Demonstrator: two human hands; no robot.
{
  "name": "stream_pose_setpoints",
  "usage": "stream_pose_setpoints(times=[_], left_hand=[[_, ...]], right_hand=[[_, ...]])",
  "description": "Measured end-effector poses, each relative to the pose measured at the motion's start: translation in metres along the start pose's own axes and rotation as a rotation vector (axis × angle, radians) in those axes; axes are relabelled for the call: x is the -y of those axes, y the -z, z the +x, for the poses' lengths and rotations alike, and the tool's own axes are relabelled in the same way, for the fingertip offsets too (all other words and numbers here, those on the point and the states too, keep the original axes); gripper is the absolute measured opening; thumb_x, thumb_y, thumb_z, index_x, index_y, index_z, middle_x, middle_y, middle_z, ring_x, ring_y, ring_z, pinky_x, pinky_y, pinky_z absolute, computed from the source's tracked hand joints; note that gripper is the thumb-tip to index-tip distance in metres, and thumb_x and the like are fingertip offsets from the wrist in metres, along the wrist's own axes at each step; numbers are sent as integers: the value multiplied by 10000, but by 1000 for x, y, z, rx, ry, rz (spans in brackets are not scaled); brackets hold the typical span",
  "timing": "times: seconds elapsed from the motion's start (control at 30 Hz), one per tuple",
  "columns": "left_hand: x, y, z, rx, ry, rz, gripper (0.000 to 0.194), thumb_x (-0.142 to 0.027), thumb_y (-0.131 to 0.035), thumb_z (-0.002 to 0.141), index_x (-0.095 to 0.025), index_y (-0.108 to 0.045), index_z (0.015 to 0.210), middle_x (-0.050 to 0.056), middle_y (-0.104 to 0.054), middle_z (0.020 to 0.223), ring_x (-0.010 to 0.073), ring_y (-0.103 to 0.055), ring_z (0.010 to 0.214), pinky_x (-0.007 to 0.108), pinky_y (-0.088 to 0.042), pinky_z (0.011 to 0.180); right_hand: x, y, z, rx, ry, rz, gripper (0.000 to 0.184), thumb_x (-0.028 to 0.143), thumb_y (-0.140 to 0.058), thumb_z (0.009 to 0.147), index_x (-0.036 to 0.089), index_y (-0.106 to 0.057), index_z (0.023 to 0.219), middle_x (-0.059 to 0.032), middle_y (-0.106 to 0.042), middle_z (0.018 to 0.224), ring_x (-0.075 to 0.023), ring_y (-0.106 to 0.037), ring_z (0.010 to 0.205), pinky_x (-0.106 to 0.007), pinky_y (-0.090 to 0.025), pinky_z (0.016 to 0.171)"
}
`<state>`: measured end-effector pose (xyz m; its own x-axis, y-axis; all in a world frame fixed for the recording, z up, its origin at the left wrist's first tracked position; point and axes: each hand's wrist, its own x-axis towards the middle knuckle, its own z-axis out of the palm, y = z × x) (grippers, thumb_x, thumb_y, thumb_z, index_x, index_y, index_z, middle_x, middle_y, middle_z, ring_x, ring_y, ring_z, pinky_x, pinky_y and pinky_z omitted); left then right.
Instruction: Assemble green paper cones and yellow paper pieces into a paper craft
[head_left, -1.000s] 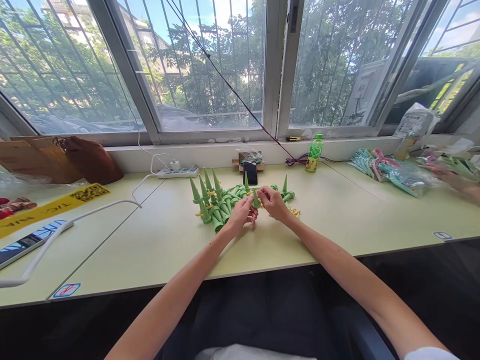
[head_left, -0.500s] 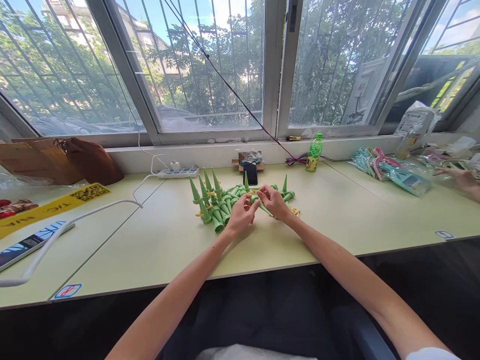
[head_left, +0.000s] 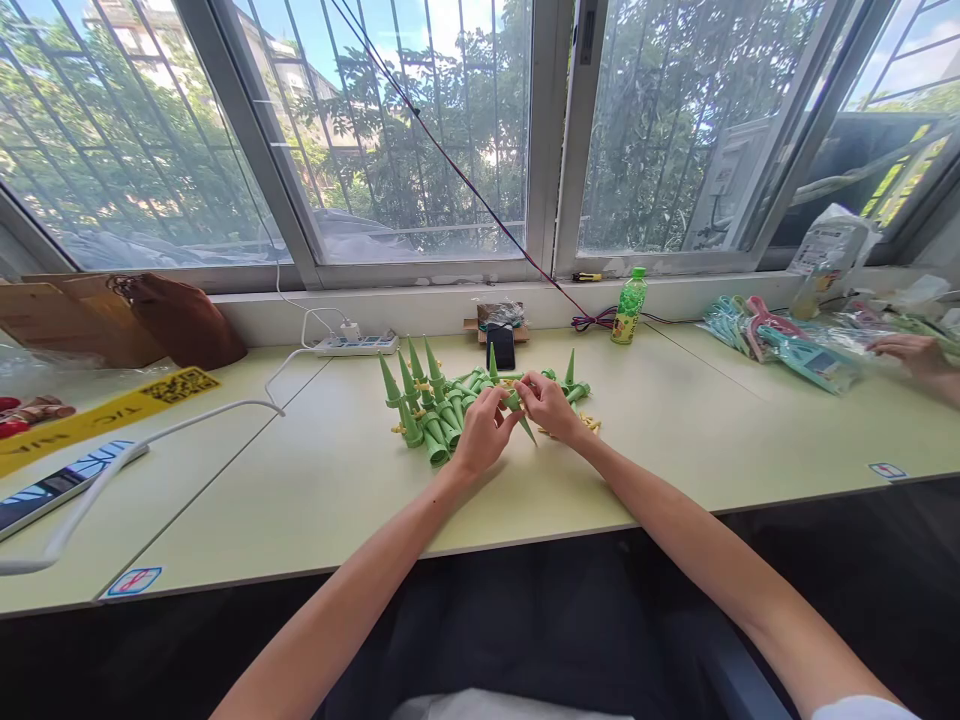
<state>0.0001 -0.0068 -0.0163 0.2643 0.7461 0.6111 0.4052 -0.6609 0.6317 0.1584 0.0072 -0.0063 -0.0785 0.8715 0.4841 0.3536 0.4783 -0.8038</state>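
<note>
My left hand (head_left: 481, 432) is closed around the collar end of a green plastic watering spike (head_left: 528, 430), whose pointed tip slants down to the right. From the other side, the fingers of my right hand (head_left: 549, 406) pinch the same end, and they partly hide it. A heap of green spikes (head_left: 439, 415) lies just left of my hands, several of them standing point up and some with small yellow pieces on them. Loose yellow pieces (head_left: 589, 424) are on the table by my right wrist. More green spikes (head_left: 574, 388) are just beyond that hand.
Behind the heap are a dark phone (head_left: 500, 347) and a power strip (head_left: 358, 345). A green bottle (head_left: 629, 308) stands near the sill. At right, another person's hand (head_left: 916, 355) is near bagged plastic items (head_left: 810, 350). A white cable (head_left: 187, 422) crosses the table's left side.
The spike between my hands has turned, so its tip points more steeply down. My hands have shifted only slightly. The other person's hand at right has moved a little.
</note>
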Motion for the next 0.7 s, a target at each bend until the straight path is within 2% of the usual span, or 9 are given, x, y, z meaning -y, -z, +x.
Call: stream_pose_setpoints(times=[0.4, 0.7], left_hand=[[4, 0, -1, 18, -146, 56, 98, -253, -628, 923, -203, -561, 973, 16, -531, 944, 75, -488, 599, 224, -444, 576], [7, 0, 0, -23, -307, 120, 88, -176, -619, 923, -199, -545, 967, -2, -517, 924, 49, -482, 550, 209, -441, 543]], right_hand=[[-1, 0, 1, -1, -29, 90, 374, 557, -543, 876, 234, -465, 703, 47, -418, 484, -130, -390, 446, -286, -312, 463], [-5, -2, 2, 26, -42, 196, 383, 564, -573, 868, 240, -447, 707, 68, -386, 463, -117, -377, 411, -268, -316, 430]])
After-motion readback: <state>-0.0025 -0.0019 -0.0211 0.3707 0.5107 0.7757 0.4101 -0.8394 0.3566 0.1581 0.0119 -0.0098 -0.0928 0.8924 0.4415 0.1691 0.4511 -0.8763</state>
